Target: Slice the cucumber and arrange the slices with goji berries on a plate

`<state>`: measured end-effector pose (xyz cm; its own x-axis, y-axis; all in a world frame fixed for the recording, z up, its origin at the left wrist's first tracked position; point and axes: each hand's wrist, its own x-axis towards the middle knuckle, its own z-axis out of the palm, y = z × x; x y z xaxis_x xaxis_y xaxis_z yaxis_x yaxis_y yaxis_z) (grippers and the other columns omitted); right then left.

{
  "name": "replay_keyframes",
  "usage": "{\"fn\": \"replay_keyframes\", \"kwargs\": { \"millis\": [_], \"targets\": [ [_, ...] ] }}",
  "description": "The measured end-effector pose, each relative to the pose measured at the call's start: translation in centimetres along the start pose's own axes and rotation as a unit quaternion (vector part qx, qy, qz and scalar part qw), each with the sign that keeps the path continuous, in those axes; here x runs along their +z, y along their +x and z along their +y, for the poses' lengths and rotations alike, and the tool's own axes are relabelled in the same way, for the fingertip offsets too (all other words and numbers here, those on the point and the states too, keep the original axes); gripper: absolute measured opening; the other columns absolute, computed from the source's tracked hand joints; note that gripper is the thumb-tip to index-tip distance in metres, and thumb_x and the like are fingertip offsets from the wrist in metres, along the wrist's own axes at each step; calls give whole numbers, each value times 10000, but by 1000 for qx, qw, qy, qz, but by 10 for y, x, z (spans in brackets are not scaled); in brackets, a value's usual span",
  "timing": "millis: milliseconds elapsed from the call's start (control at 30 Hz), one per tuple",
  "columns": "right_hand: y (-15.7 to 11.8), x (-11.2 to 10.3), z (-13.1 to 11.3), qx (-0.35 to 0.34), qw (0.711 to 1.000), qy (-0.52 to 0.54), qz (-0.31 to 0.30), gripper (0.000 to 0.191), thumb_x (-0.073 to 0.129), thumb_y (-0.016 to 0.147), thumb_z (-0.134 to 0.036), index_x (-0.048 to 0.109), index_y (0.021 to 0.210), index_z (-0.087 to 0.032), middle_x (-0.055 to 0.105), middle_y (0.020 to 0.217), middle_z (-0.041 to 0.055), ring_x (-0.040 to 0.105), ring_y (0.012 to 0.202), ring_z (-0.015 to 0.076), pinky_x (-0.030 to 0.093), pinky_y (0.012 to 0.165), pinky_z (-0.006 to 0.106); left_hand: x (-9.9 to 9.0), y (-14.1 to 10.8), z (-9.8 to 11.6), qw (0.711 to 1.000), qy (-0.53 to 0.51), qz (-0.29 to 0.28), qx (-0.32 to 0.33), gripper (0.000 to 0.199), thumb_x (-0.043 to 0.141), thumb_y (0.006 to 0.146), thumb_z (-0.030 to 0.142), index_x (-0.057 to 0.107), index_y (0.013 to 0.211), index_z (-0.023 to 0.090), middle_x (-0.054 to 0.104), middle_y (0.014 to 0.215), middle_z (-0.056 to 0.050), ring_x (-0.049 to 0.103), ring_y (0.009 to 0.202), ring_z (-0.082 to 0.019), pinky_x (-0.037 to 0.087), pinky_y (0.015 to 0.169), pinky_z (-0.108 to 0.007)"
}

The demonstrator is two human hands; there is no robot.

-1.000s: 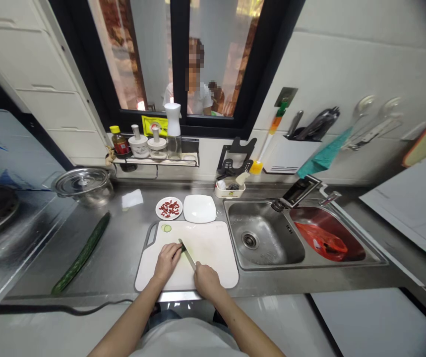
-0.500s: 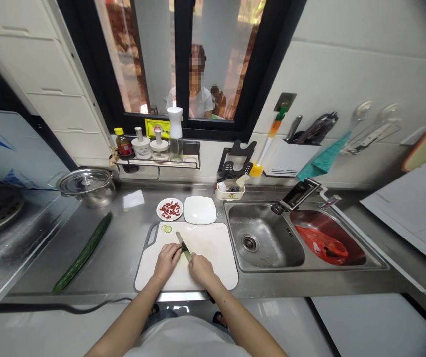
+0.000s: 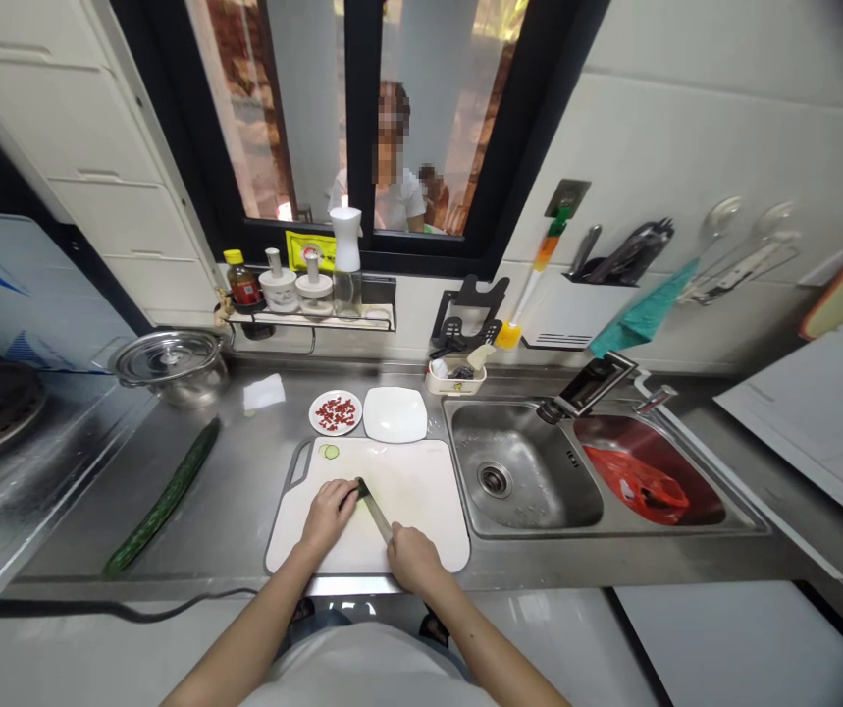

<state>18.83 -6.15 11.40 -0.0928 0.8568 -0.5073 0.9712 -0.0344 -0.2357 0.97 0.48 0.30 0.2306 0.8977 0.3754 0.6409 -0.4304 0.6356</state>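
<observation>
A knife (image 3: 378, 516) is in my right hand (image 3: 413, 556), its blade slanting up and left across the white cutting board (image 3: 428, 491). My left hand (image 3: 330, 515) is closed over a short piece of cucumber (image 3: 363, 488); only a dark green end shows past the fingers, touching or right beside the blade tip. Most of that piece is hidden under the hand. A couple of thin cucumber slices (image 3: 329, 452) lie at the board's upper left. Behind the board are a small plate with red bits (image 3: 336, 412) and a white square plate (image 3: 395, 414).
A whole cucumber (image 3: 163, 499) lies left of the board, with a lidded steel pot (image 3: 171, 367) behind it. To the right is a double sink (image 3: 524, 466) holding a red plastic bag (image 3: 634, 481). Bottles and jars stand on a wall rack (image 3: 310, 316). Two people appear in the window glass.
My right hand has drawn the knife down and to the right, toward me. My left hand stays on the cucumber piece, almost unmoved.
</observation>
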Motion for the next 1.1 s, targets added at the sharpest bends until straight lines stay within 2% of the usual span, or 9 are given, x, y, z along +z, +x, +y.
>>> {"fn": "replay_keyframes", "kwargs": {
  "millis": [300,433,700,967,1100],
  "targets": [
    [-11,5,20,-10,1000,25,11,305,346,882,-183,616,1018,-142,682,959,139,639,905,233,423,707,294,-4,-1,6,1000,18,8,-19,251,453,906,339,656,1021,249,674,1004,-39,608,941,-178,493,844,-332],
    [-14,-4,25,-8,1000,1,29,317,330,898,-193,610,1041,-152,683,962,135,636,912,227,421,710,291,-2,-2,6,999,24,18,-37,263,448,904,360,656,1016,245,678,1003,-36,610,939,-176,493,843,-328],
    [-4,-22,37,45,992,-87,81,317,304,946,-232,578,1100,-191,686,923,124,649,887,230,410,682,287,-3,-2,9,997,14,25,-66,277,431,909,377,652,1008,242,670,1008,-43,596,957,-190,478,879,-355],
    [-1,-30,43,63,985,-98,125,266,401,922,-259,586,1110,-226,670,949,101,625,887,209,388,718,285,-11,7,22,990,-2,96,-104,299,419,914,371,628,1055,210,639,1069,-71,552,1045,-217,433,944,-387],
    [-3,-29,44,52,982,-105,147,297,449,890,-220,571,1161,-213,661,1001,107,595,945,218,372,777,303,-19,21,36,990,-8,107,-88,296,425,911,367,619,1070,210,618,1088,-75,527,1075,-224,416,956,-386]
  ]
}}
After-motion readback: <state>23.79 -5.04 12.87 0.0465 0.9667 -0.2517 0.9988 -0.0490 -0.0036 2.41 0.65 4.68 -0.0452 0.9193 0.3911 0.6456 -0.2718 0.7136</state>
